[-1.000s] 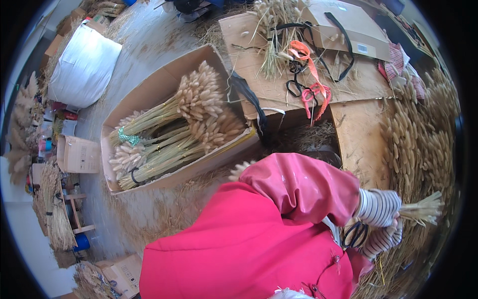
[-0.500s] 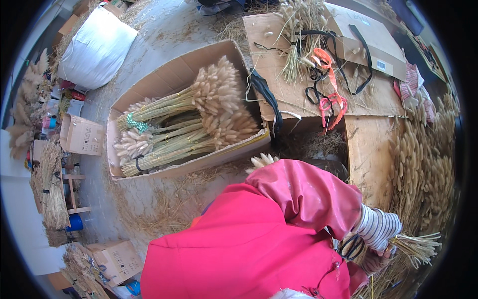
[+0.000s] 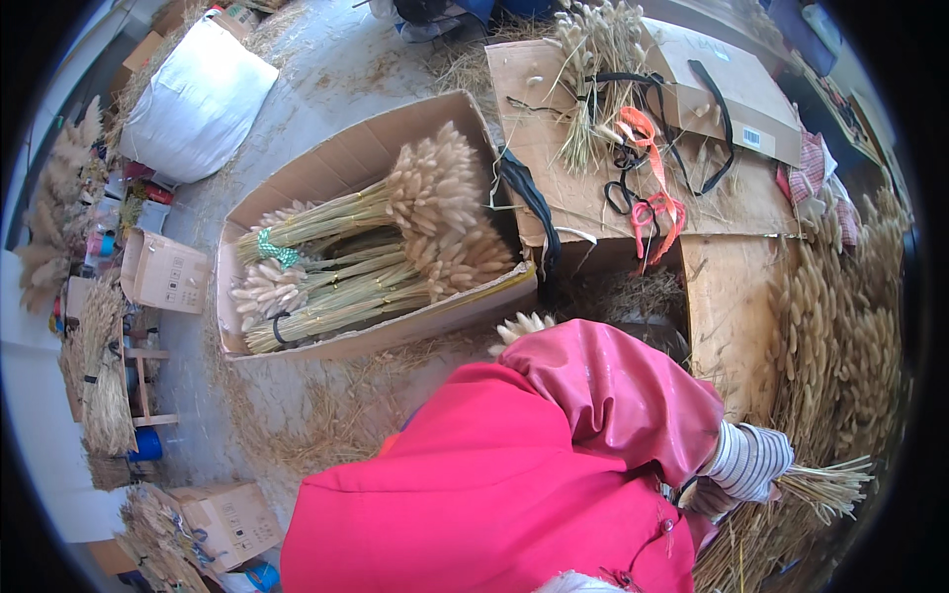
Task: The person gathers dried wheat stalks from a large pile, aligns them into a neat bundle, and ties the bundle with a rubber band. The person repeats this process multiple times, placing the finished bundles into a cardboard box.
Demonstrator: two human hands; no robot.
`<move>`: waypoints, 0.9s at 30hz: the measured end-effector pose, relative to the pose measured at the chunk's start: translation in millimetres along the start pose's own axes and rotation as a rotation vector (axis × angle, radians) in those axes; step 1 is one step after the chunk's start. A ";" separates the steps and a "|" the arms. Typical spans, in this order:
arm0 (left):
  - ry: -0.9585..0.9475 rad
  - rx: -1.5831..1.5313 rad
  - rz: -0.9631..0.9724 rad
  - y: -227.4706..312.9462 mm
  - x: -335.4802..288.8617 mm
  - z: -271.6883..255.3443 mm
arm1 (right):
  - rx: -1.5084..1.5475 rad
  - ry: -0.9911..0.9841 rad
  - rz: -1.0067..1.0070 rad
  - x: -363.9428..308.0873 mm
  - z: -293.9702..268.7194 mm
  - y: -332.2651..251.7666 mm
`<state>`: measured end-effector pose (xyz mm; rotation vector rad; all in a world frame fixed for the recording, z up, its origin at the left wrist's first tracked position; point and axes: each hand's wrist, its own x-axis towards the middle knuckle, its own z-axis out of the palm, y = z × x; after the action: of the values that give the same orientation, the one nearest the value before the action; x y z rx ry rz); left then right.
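Observation:
My left hand [image 3: 753, 462], in a striped glove and below a glossy pink sleeve, is closed around a bunch of dry grass stems [image 3: 828, 486]. The cut ends fan out to its right. My right hand [image 3: 708, 497] is just below the left wrist, mostly covered by it, and its fingers are not clear. Pale fluffy grass heads [image 3: 520, 329] poke out behind my left elbow; whether they belong to the held bunch I cannot tell. Loose straw and stalks lie under both hands.
An open cardboard box [image 3: 297, 188] holds several tied bunches of fluffy grass [image 3: 435, 188]. Flattened cardboard [image 3: 524, 109] bears orange and black straps [image 3: 643, 138] and another bunch. Tall dry grass [image 3: 840, 326] stands at the right. A white sack [image 3: 198, 99] is at far left.
My right hand has drawn in leftward and up beneath the left wrist. Black scissor loops that showed beside it are now mostly hidden. My left hand still grips the stems, having shifted slightly left.

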<state>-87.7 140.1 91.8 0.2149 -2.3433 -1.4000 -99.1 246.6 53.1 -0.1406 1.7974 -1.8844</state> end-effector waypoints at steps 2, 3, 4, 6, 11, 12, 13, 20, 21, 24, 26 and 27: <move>0.061 0.023 -0.021 7.2 3.9 -7.4 | -0.004 -0.012 -0.005 -0.9 0.4 1.0; -0.078 -0.066 0.059 1.6 13.8 -16.6 | -0.008 -0.019 -0.004 -1.6 0.7 0.6; -0.033 -0.076 0.072 6.7 19.6 -21.4 | -0.008 -0.024 -0.002 -2.1 2.1 0.8; -0.083 -0.138 0.177 9.7 37.3 -35.5 | -0.019 -0.055 -0.008 -4.6 5.1 -2.4; -0.232 0.252 0.315 30.5 48.6 -54.0 | -0.097 -0.264 -0.129 -16.9 15.4 -33.3; -0.270 0.434 0.571 25.1 51.5 -57.3 | -0.195 -0.378 -0.235 -19.3 15.4 -45.0; -0.278 0.531 0.695 20.8 53.8 -57.9 | -0.148 -0.446 -0.310 -20.6 14.5 -56.4; -0.632 0.555 0.392 -23.5 42.2 -24.6 | -0.793 0.086 -0.599 -12.7 -0.4 -69.4; -0.604 0.482 0.321 -28.0 38.7 -21.0 | -0.909 0.066 -0.543 -7.9 -4.2 -62.3; -0.736 0.482 0.425 -32.9 32.5 -13.7 | -1.166 -0.011 -0.141 3.9 -17.8 -35.3; -0.758 0.520 0.345 -34.0 28.2 -13.4 | -1.124 0.008 -0.059 9.4 -24.4 -14.9; -0.745 0.515 0.344 -34.0 25.6 -13.3 | -1.009 0.002 -0.089 12.4 -26.6 -5.4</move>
<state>-108.0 104.4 74.4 -0.6536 -3.1040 -0.7519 -122.6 265.0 51.8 -0.5684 2.5956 -0.8481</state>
